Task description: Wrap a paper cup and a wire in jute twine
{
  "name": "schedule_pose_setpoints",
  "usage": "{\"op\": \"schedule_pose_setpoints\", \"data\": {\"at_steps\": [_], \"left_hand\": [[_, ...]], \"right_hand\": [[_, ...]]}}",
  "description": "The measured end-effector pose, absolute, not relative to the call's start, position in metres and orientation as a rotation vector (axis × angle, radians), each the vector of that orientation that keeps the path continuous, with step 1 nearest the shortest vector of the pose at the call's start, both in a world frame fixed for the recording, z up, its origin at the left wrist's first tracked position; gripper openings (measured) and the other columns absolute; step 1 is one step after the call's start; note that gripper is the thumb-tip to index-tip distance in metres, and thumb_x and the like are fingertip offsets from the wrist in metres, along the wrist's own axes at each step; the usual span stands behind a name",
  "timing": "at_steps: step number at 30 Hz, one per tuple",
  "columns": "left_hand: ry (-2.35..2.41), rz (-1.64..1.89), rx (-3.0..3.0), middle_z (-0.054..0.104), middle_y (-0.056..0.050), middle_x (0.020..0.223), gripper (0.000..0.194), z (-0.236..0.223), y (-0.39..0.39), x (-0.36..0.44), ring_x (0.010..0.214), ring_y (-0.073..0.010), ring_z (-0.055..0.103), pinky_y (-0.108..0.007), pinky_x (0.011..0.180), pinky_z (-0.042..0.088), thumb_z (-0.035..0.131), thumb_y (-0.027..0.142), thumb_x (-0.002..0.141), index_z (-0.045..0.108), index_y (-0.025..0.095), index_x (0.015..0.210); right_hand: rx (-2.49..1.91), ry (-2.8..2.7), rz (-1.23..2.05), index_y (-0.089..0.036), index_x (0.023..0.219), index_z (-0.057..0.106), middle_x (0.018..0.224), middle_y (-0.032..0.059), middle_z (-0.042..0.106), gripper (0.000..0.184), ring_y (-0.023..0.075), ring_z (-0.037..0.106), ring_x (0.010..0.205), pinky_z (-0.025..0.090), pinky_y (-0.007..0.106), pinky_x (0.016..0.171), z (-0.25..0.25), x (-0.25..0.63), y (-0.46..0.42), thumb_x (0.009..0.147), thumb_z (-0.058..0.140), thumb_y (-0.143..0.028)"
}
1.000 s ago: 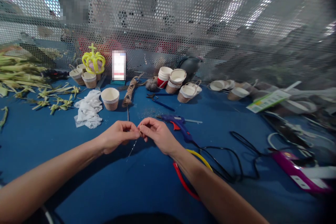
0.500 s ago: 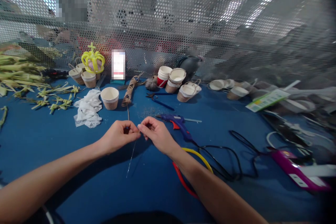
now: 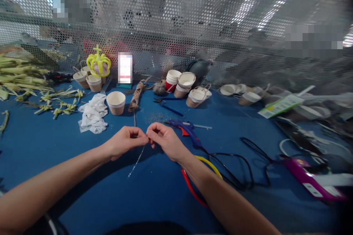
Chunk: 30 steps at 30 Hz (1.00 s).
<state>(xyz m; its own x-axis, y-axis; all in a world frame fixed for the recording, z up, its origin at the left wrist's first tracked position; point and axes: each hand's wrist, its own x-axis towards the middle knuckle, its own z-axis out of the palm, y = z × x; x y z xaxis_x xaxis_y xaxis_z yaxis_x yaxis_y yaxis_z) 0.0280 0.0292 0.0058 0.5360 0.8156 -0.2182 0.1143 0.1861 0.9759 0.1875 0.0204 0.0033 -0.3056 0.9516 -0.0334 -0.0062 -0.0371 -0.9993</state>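
Observation:
My left hand (image 3: 128, 140) and my right hand (image 3: 164, 138) meet at their fingertips above the middle of the blue table, both closed in a pinch. From the left fingertips a thin, shiny, twisted-looking strand (image 3: 136, 163) hangs down and to the left. What lies between the right fingertips is too small and covered to make out. Behind the left hand, a cord runs down from a bundle of brown twine (image 3: 135, 97) and disappears behind that hand. Just beyond my right hand lies a blue glue gun (image 3: 184, 126) with a red trigger and a glue stick in its back.
A paper cup wrapped in twine (image 3: 116, 103) stands beside crumpled white cloth (image 3: 93, 114). Pliers with blue handles (image 3: 171, 108) lie farther back. Yellow and red handles (image 3: 193, 187) lie under my right forearm. Black cable runs to a purple power strip (image 3: 311, 178).
The strand's lower end has swung left and slightly up. My fingertips have shifted a little to the right and remain together in a pinch. Other objects stay where they were.

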Motion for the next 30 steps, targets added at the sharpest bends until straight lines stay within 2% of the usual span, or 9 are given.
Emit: {"op": "schedule_pose_setpoints", "data": {"at_steps": [7,16,25,30], "left_hand": [[0.931,0.597,1.375,0.049,0.003,0.057,0.017,0.0128,0.029,0.0268,0.05,-0.0055,0.032,-0.019,0.046,0.021,0.059,0.028,0.067,0.057,0.011,0.068],[0.943,0.581,1.64,0.04,0.005,0.053,0.017,0.0109,0.0318,0.0252,0.049,-0.006,0.029,-0.019,0.047,0.023,0.051,0.026,0.072,0.049,0.014,0.061],[0.969,0.612,1.531,0.04,0.006,0.052,0.02,0.0065,0.0295,0.0296,0.049,-0.0054,0.031,-0.019,0.046,0.023,0.055,0.029,0.068,0.047,0.013,0.058],[0.903,0.574,1.39,0.044,0.005,0.055,0.02,0.0073,0.0309,0.0267,0.048,-0.0046,0.029,-0.019,0.045,0.02,0.057,0.03,0.068,0.051,0.012,0.063]], "right_hand": [[-1.097,-1.446,1.428,-0.017,0.067,0.048,0.058,-0.005,0.049,0.023,0.0055,0.043,0.046,0.036,0.021,0.047,-0.0003,0.1891,0.0222,0.071,0.058,-0.038],[-1.186,-1.534,1.375,-0.017,0.067,0.046,0.051,-0.0072,0.043,0.022,0.0055,0.041,0.044,0.033,0.02,0.045,0.0034,0.1897,0.021,0.074,0.054,-0.036],[-1.251,-1.561,1.283,-0.016,0.063,0.046,0.051,-0.0063,0.044,0.023,0.0051,0.041,0.043,0.033,0.02,0.043,0.0022,0.1859,0.0199,0.074,0.055,-0.035],[-1.116,-1.431,1.47,-0.016,0.074,0.052,0.06,-0.0042,0.05,0.02,0.0056,0.045,0.047,0.037,0.02,0.046,0.0011,0.186,0.0184,0.072,0.058,-0.036]]}}
